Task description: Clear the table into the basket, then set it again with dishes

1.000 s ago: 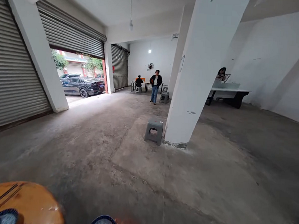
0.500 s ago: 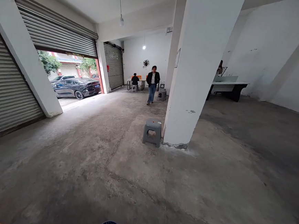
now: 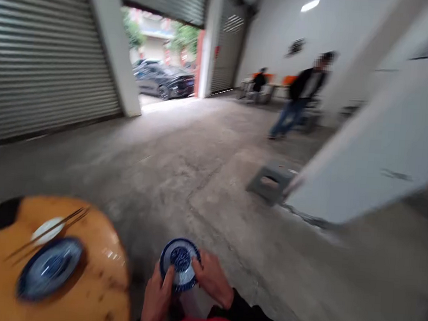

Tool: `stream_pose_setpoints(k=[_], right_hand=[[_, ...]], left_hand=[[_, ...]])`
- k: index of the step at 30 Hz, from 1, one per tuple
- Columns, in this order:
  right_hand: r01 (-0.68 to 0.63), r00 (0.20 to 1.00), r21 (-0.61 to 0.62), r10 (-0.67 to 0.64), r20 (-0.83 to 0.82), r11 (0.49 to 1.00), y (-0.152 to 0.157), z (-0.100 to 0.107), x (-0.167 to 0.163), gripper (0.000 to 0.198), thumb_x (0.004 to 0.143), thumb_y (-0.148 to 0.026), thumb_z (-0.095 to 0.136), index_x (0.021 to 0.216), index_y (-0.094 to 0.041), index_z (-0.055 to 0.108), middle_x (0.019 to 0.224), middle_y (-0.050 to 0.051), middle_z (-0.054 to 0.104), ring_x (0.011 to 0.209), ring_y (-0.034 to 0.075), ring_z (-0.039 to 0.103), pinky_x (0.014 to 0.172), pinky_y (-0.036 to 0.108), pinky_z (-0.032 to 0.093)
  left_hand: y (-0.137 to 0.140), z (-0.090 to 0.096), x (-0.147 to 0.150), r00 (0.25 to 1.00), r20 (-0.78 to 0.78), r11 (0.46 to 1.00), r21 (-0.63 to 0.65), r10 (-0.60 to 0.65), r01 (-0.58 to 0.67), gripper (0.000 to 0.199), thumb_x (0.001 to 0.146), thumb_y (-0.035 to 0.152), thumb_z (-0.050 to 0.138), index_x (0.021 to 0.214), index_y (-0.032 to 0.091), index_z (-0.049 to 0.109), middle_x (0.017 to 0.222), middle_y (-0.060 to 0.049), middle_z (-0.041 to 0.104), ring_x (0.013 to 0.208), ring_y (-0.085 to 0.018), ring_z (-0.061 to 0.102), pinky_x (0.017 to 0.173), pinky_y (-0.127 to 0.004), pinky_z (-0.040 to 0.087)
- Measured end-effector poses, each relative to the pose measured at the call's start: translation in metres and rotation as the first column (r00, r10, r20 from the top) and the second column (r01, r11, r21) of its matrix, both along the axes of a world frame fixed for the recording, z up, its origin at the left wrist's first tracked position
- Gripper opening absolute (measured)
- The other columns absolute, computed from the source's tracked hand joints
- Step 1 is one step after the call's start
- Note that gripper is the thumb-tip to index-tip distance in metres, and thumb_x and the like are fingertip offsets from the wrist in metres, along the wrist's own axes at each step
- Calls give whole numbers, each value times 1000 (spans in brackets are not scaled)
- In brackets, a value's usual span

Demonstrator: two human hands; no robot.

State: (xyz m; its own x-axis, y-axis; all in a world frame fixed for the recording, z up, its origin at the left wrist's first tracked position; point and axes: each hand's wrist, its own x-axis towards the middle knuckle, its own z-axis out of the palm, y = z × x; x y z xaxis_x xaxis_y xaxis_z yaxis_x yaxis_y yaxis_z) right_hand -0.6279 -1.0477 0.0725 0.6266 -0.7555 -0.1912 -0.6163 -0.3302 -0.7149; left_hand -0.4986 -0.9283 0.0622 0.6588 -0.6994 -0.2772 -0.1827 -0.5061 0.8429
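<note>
A small blue-and-white plate (image 3: 183, 277) is held in front of me, its patterned face turned up. My left hand (image 3: 158, 292) grips its lower left rim, thumb on top. On the right rim my right hand (image 3: 213, 276) pinches it, thumb lying on the face and the other fingers partly hidden behind. To the left is a round wooden table (image 3: 101, 275). On it lies a larger blue-and-white plate (image 3: 50, 269), with chopsticks (image 3: 55, 229) resting across a small white dish (image 3: 46, 230).
A dark flat object (image 3: 5, 215) lies on the table's far side. A grey stool (image 3: 271, 180) stands against a white pillar (image 3: 377, 158). Farther back a person (image 3: 304, 91) is on foot and another sits at a desk. A roller shutter (image 3: 44, 53) lines the left side.
My view has swung left and down, with blur. The table, its dishes and both my hands now show; before, only the plate's edge and part of a hand showed at the bottom.
</note>
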Motion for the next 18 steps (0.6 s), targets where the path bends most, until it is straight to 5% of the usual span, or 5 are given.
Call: stream_pose_setpoints(k=[8, 18], right_hand=[[-429, 900, 78, 433, -47, 900, -8, -17, 97, 36, 93, -47, 34, 79, -22, 56, 67, 11, 66, 68, 25, 67, 58, 31, 44], [-828, 560, -29, 827, -37, 560, 11, -6, 287, 28, 92, -40, 39, 75, -22, 50, 65, 10, 65, 64, 22, 65, 59, 29, 41]], left_hand=[[44, 4, 36, 935, -97, 938, 105, 340, -331, 37, 100, 45, 44, 122, 20, 61, 97, -9, 77, 92, -27, 74, 85, -35, 55], [79, 8, 120, 660, -27, 661, 29, 751, -750, 32, 102, 37, 39, 119, 17, 59, 100, -10, 73, 91, -25, 69, 87, -34, 51]])
